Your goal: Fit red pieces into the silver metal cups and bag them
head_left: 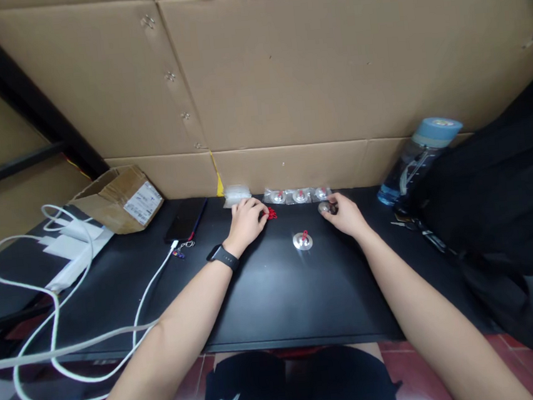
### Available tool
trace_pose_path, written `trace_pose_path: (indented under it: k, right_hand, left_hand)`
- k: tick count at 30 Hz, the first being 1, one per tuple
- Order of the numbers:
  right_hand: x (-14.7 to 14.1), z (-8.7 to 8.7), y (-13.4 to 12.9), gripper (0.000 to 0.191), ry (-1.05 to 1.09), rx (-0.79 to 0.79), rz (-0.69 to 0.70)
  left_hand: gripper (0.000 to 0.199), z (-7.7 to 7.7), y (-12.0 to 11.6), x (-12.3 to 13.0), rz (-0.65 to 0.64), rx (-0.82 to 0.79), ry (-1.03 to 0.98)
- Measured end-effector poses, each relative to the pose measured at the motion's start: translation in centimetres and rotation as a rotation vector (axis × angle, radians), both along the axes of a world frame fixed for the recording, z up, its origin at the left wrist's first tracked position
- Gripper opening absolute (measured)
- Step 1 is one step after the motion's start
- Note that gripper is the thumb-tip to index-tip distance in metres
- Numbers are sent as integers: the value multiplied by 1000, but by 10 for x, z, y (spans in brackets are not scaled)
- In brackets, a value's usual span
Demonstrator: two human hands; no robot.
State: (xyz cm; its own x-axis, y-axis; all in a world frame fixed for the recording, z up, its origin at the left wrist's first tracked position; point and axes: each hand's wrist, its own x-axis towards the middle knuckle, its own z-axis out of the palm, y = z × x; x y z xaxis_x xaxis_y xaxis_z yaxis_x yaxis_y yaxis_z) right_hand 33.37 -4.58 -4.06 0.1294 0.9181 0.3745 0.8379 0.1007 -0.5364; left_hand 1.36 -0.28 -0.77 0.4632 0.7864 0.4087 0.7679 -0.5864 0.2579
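Observation:
My left hand point(248, 220), with a dark watch on its wrist, rests on the black table with its fingers pinched at the edge of a small pile of red pieces point(272, 212). The fingertips partly cover what they grip. Farther right, my right hand point(344, 214) has its thumb and fingers closed on the edge of a round silver disc point(324, 207). Between the hands and closer to me lies a domed silver disc point(302, 241) with a red loop on top. Several similar discs in clear bags point(300, 195) form a row behind.
A stack of clear plastic bags point(236, 195) lies by the cardboard wall point(282, 66). On the left are a phone point(186, 220), white cables point(140, 306) and an open cardboard box point(123, 201). A water bottle point(414, 164) and a black bag point(496, 190) stand on the right.

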Motion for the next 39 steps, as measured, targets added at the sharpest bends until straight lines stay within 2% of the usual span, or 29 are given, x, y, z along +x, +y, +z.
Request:
trace_pose_path:
  k: [7,10,13,16,19,26,35,39]
  right_hand:
    - [1,3,2,38,146,-17,-30]
    - [-3,9,0,33,188,25,-72]
    - [-11,16,-2,36,356,98,-82]
    - [-24,24,-6,45,610,114,24]
    - [-41,32,-13,46,760,102,146]
    - [-68,47,-29,44,913,18,336]
    - [-83,48,-41,52,1102,-62,526]
    - [-88,50,-45,51,1166,-78,574]
  left_hand:
    - [11,6,-4,3,2,-1,-75]
    - [7,9,-6,5,6,-5,-132]
    - [6,12,-8,7,15,-25,-180]
    - [13,19,-13,10,18,-42,-240]
    - [17,26,-20,13,29,-56,-294]
    - [8,34,-31,20,-12,-59,-328]
    - [9,44,-58,36,-146,-96,-405]
    - [8,49,-68,40,-160,-99,-402]
